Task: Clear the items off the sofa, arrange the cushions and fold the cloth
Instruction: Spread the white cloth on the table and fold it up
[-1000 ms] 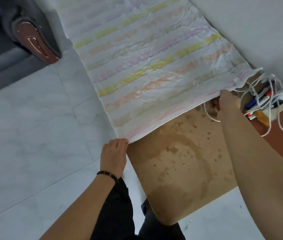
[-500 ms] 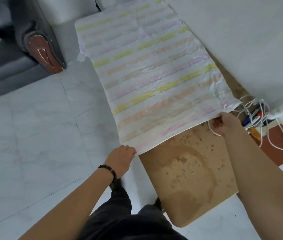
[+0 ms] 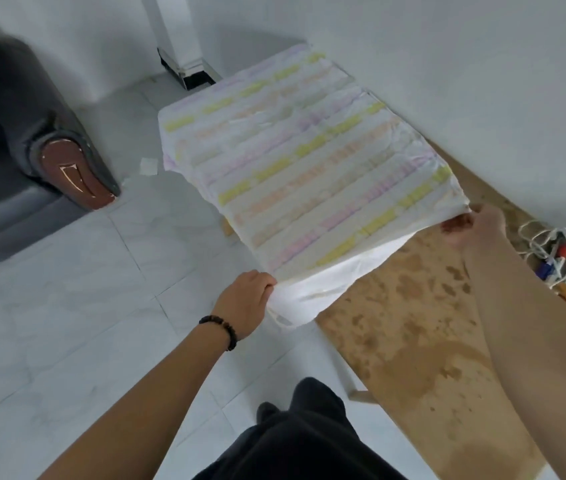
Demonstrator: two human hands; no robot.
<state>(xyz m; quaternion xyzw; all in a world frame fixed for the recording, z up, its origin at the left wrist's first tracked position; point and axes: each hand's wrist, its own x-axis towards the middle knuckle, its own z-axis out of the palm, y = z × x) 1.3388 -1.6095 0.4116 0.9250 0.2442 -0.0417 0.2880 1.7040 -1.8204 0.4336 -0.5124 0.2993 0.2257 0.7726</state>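
White striped cloth (image 3: 309,161): spread over stained brown tabletop (image 3: 413,323), near edge lifted, white underside showing.
Risk: crooked fold from corners carried unevenly; far end dragged off by too hard a pull.
Snag: tangled cables (image 3: 548,251) just beside right corner.
Left grip (image 3: 245,303): knuckles up, pinching left corner.
Right grip (image 3: 478,225): arm extended, pinching right corner.

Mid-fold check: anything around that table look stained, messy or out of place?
Yes. The wooden tabletop beneath the striped cloth is blotched with dark stains. White cables lie tangled against the wall, and a paper scrap sits on the floor near the sofa arm.
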